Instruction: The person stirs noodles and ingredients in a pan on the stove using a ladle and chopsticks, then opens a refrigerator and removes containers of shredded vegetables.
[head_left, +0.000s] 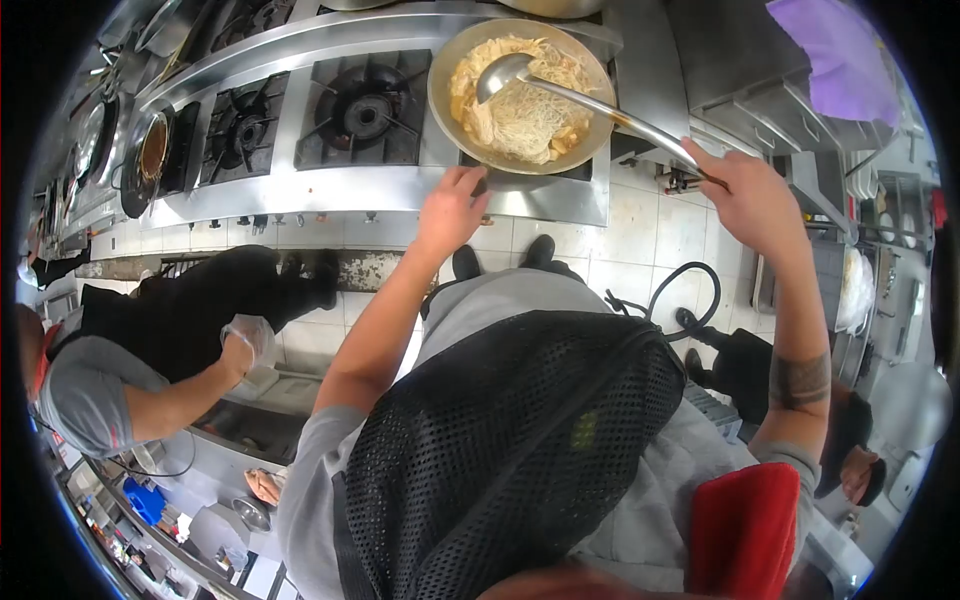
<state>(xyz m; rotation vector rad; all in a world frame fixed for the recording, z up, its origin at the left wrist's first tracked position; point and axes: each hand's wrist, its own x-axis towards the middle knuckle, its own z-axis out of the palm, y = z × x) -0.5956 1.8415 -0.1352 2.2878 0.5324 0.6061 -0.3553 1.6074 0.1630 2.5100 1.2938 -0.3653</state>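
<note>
My right hand (750, 200) is closed around the long metal handle of a ladle (610, 112). The ladle's bowl rests face down on noodles (535, 122) mixed with pieces in an orange-brown sauce. They lie in a wide round pan (441, 112) on the stove's right burner. Just below the pan's near edge, my left hand (452, 208) has its fingers curled around what looks like the pan's short dark handle, mostly hidden by the fingers.
Left of the pan are bare burners (365, 115) and another pan with brown contents (154, 148). A co-worker (95, 385) with a plastic-gloved hand stands at my left; another person (745, 370) is at my right. A purple cloth (835, 60) hangs at the upper right.
</note>
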